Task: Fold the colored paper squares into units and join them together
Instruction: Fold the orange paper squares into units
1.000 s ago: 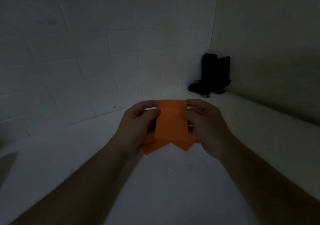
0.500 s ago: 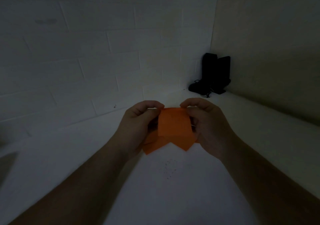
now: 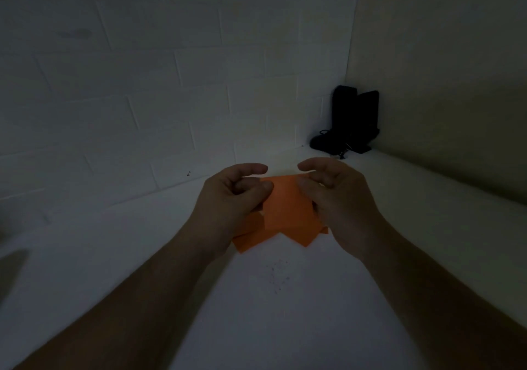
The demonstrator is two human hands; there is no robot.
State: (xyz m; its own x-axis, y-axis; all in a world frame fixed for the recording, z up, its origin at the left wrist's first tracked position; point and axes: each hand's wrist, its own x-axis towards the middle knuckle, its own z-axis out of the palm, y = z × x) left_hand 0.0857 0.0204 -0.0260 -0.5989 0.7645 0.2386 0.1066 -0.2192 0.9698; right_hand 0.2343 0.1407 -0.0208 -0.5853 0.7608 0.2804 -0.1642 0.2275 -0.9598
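Left hand [image 3: 228, 198] thumb and curled fingers pinch left edge of folded orange paper [image 3: 285, 207] | right hand [image 3: 339, 198] pinches right edge | paper held above orange sheets [image 3: 251, 235] on white surface [image 3: 256, 312]

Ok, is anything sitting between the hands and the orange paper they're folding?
Nothing visible does. The left hand and right hand flank the orange paper, thumbs on its side edges. Loose orange sheets lie underneath it on the white table, not between. The dark objects stand far off in the corner.
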